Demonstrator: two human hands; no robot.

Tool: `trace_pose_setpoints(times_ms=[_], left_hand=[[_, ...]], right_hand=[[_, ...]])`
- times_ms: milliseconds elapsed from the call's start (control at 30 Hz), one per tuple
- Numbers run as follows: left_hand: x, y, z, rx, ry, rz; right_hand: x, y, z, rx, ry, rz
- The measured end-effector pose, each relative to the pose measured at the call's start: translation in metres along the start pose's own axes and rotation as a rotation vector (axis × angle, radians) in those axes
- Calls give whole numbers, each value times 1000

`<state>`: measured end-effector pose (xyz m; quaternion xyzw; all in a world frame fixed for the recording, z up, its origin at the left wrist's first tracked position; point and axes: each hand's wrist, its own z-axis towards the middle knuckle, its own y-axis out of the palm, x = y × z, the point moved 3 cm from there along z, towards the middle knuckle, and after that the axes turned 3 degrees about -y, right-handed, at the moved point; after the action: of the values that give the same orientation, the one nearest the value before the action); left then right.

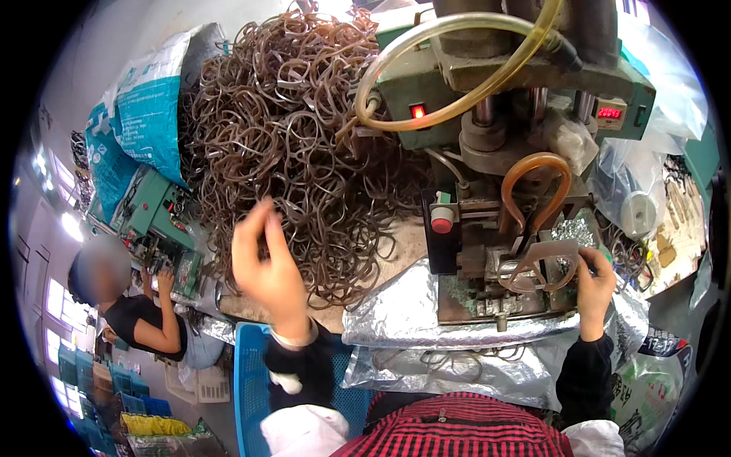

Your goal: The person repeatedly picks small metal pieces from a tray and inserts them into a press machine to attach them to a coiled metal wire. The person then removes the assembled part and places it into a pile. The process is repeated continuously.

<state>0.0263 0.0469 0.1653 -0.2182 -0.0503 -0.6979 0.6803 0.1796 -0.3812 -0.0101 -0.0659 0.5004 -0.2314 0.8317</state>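
Note:
My right hand (596, 286) is closed on the edge of a D-shaped translucent brown loop (565, 247), holding it at the front of a bench press (487, 57). The loop partly covers the metal fixture (476, 263) behind it. An orange-brown bent handle (567, 179) stands just above, its two legs running down to a dark lower part. My left hand (266, 263) is raised in front of a large heap of brown curved strips (297, 114). Its fingers stretch upward, slightly blurred, with nothing visible in them.
A red push button (442, 221) sits left of the fixture. Silvery sheeting (396, 312) lies along the bench front, above a blue basket (251, 381). Small shiny pieces (579, 228) lie right of the fixture. At far left, another person (145, 320) works by a green machine (156, 209).

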Motion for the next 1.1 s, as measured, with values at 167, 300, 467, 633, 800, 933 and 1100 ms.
trace_pose_setpoints(times_ms=[167,300,467,633,800,933,1100], left_hand=[[-70,76,82,-454,-472,141],[-117,111,80,-505,-516,-52],[-33,53,-4,-246,-315,-233],[-12,43,-106,-656,-407,-491],[1,63,-113,-704,-674,-520],[-11,48,-149,-512,-745,-584],[-5,46,-150,-280,-690,-596]], right_hand=[[-24,31,14,-34,-72,103],[-14,26,7,-10,-20,74],[-8,-34,-26,122,-115,-191],[-54,-33,-28,-73,-71,58],[-108,19,17,-163,-305,290],[-104,56,6,-186,47,543],[-98,61,2,-224,196,823]])
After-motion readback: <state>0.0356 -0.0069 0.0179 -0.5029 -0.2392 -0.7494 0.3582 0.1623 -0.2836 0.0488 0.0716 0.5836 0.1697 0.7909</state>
